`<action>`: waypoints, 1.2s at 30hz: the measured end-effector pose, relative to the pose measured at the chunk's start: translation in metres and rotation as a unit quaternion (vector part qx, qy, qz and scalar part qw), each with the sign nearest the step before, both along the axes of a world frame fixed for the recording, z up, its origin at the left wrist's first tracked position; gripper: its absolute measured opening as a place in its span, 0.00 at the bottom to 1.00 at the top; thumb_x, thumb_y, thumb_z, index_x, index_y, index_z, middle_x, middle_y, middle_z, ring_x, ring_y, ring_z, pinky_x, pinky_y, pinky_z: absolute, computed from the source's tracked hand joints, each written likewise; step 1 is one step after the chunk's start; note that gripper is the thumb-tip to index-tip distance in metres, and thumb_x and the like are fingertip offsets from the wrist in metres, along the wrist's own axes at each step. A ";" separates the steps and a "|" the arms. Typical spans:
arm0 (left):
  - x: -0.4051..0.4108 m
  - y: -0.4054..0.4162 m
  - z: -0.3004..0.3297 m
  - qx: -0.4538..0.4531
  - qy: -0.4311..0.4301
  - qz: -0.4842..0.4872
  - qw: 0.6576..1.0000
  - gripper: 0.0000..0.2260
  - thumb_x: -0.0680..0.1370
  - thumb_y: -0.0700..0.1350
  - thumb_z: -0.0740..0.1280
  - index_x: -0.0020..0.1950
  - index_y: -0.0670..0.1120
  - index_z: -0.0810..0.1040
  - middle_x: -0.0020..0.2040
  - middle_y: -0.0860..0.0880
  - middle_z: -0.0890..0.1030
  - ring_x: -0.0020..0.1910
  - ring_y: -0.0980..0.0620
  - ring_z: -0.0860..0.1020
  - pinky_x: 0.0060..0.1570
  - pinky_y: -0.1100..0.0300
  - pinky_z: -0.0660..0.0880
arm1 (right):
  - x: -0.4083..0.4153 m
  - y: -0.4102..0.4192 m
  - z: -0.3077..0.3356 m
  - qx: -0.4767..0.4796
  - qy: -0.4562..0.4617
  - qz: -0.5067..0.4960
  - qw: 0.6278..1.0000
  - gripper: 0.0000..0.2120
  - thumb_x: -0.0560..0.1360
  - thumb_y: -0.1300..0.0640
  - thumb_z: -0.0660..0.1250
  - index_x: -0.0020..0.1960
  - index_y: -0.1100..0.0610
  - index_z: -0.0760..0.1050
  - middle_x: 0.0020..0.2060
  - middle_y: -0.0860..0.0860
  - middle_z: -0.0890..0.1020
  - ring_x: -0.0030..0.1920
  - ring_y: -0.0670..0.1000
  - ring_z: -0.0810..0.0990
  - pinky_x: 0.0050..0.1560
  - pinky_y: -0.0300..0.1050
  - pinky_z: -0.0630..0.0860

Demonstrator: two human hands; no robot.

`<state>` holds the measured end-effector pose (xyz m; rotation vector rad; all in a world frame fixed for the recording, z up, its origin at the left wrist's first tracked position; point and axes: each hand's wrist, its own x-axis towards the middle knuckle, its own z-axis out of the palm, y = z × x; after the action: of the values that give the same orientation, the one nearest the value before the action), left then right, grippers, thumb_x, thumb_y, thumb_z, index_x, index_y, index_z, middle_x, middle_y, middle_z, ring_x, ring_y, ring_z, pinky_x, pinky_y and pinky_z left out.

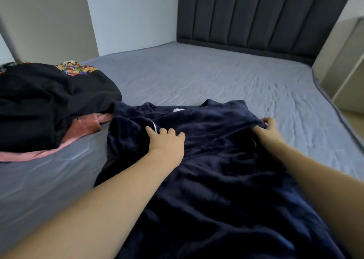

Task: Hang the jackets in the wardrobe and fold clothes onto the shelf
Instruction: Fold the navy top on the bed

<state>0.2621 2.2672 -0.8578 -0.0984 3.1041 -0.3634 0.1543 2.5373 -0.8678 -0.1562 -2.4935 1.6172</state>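
On the bed (pixel 216 77), near its front edge, the left hand (pixel 167 146) pressed flat and the right hand (pixel 267 128) pinched the navy garment (pixel 216 180); the plush fabric could slip and bunch.

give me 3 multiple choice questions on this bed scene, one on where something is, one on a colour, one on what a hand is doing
1. Where is the pile of clothes?
A. at the left edge of the bed
B. against the headboard
C. on the floor

2. What colour is the garment spread out under the hands?
A. red
B. navy
C. white

3. What is the right hand doing?
A. hanging idle off the bed
B. holding a hanger
C. gripping the garment's edge

Answers
1. A: the pile lies on the bed's left edge, far from the headboard.
2. B: the garment is dark navy, fleecy-looking.
3. C: the right hand's fingers curl round a raised fold of the garment, while the left hand rests on it, fingers loosely spread.
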 end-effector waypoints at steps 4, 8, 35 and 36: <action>-0.008 0.002 0.010 -0.022 0.046 -0.006 0.999 0.29 0.78 0.41 0.60 0.78 0.50 0.55 0.71 0.44 0.67 0.68 0.38 0.67 0.67 0.29 0.57 | -0.020 0.034 0.032 0.245 0.135 -0.050 0.959 0.10 0.70 0.65 0.61 0.49 0.54 0.67 0.50 0.57 0.71 0.43 0.60 0.74 0.42 0.48 0.69; -0.004 0.017 0.006 -0.079 0.044 -0.009 0.996 0.32 0.78 0.42 0.61 0.80 0.47 0.51 0.72 0.42 0.67 0.68 0.37 0.66 0.67 0.28 0.56 | -0.027 0.043 0.035 0.615 0.166 0.009 0.771 0.15 0.73 0.64 0.62 0.59 0.57 0.68 0.55 0.59 0.69 0.53 0.63 0.72 0.40 0.53 0.72; -0.026 -0.044 0.001 0.270 -0.022 0.087 0.959 0.30 0.75 0.69 0.44 0.76 0.67 0.44 0.80 0.56 0.39 0.77 0.50 0.32 0.62 0.31 0.25 | -0.033 -0.067 0.079 0.661 0.054 0.161 0.731 0.23 0.76 0.42 0.51 0.69 0.49 0.65 0.71 0.54 0.67 0.71 0.58 0.65 0.70 0.71 0.50; -0.027 -0.051 -0.012 0.252 -0.021 0.109 0.961 0.30 0.74 0.71 0.41 0.76 0.68 0.43 0.80 0.56 0.40 0.77 0.50 0.32 0.62 0.31 0.25 | -0.030 -0.075 0.061 0.606 0.060 0.162 0.776 0.26 0.78 0.40 0.48 0.73 0.47 0.60 0.75 0.53 0.61 0.75 0.58 0.58 0.71 0.71 0.45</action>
<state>0.2347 2.2166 -0.8703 -0.4091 2.9870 0.4230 0.1239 2.4619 -0.8067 0.5376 -2.9691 -0.2097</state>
